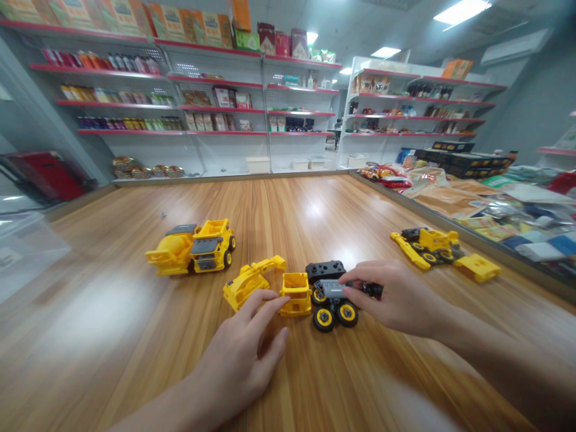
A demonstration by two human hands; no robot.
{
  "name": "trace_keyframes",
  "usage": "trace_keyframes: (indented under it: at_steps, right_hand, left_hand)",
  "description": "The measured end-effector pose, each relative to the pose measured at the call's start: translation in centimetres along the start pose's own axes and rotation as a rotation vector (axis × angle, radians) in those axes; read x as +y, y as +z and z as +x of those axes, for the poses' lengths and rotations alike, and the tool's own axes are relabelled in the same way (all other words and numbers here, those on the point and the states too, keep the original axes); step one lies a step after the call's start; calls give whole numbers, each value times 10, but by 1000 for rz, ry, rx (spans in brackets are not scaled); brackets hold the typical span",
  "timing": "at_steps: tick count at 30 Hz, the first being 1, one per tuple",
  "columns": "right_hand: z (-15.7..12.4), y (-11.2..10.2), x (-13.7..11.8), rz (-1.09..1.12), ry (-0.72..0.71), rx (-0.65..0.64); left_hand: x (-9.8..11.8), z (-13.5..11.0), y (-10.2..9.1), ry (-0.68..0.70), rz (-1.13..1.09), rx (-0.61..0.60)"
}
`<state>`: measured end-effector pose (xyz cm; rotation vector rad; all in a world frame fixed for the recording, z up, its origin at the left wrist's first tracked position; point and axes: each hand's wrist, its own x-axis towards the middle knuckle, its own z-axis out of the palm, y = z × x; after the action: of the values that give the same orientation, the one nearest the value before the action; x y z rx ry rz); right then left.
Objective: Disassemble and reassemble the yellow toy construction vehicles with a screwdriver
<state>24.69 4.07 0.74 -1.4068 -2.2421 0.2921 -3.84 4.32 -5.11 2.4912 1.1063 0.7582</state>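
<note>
My left hand (245,348) rests low over the table with its fingers apart. Its index fingertip reaches the edge of a yellow toy cab (297,305), and a yellow excavator arm piece (252,281) lies just beyond the knuckles. In my right hand (391,297), thumb and fingers pinch a grey toy truck part (330,289). Below that part sit black wheels with yellow hubs (324,318). Behind it is a black chassis plate (324,269) with holes. A small dark piece (373,290) shows by my right fingers; its kind is unclear.
Yellow toy trucks (211,249) stand at the left. Yellow and black toy parts (438,241) lie at the right, beside a loose yellow piece (477,267). A clear plastic bin (31,252) is at the far left. Packaged goods (450,198) border the table's right edge.
</note>
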Motion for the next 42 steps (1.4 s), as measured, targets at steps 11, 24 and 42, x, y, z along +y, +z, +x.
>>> trace_keyframes:
  at_steps: [11,24,42]
  right_hand:
    - [0,-6,-6,58,-8,72]
    - [-6,10,-23,234,-109,52]
    - [-13,17,-33,270,-254,66]
  left_hand:
    - [-9,10,-15,89,269,412]
    - [-26,25,-14,-491,-280,422]
    - [43,10,-26,-836,-1749,-162]
